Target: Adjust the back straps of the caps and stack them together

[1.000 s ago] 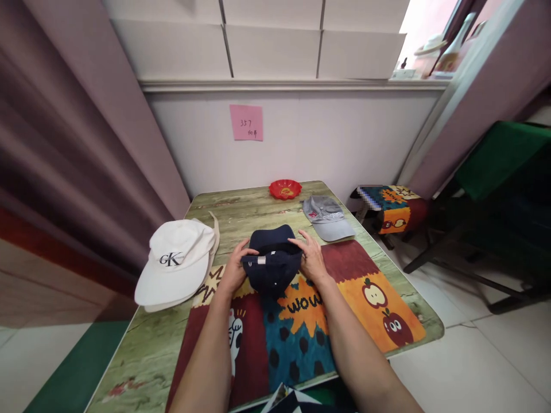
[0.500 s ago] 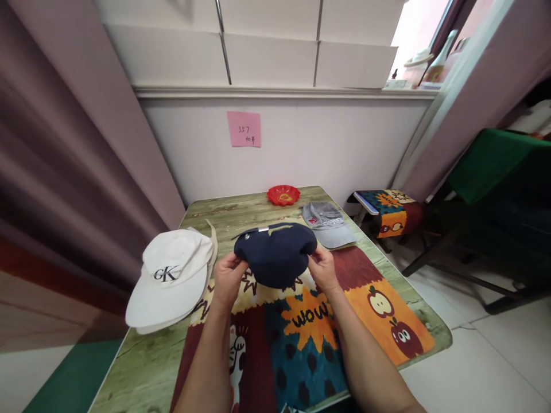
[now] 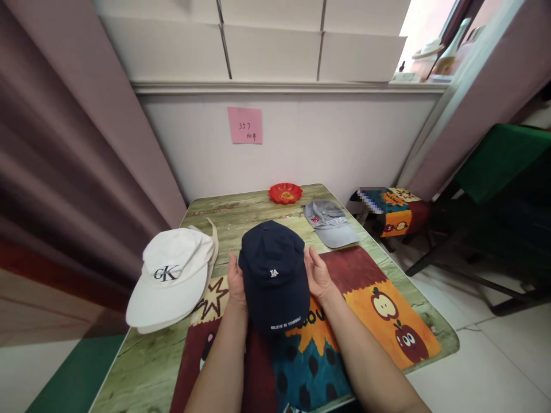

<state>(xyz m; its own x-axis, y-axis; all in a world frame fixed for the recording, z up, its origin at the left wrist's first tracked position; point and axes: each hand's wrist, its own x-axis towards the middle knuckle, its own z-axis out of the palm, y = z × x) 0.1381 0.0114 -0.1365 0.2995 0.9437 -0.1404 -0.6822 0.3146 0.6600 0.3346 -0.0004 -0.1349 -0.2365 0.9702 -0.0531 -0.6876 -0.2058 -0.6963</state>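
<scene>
Navy cloth peaked cap held between left hand and right hand, both half-cupped. White cloth cap left of grip. Advise light, even side pressure.

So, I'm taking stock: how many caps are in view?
4: navy cap held centrally, gray cap at right, white cap at left, apparently another cap beneath it; more may be hidden.

Perhaps 4 caps — 1 dish

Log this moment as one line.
navy cap: held between left hand and right hand | white cap: left | gray cap: right
</scene>
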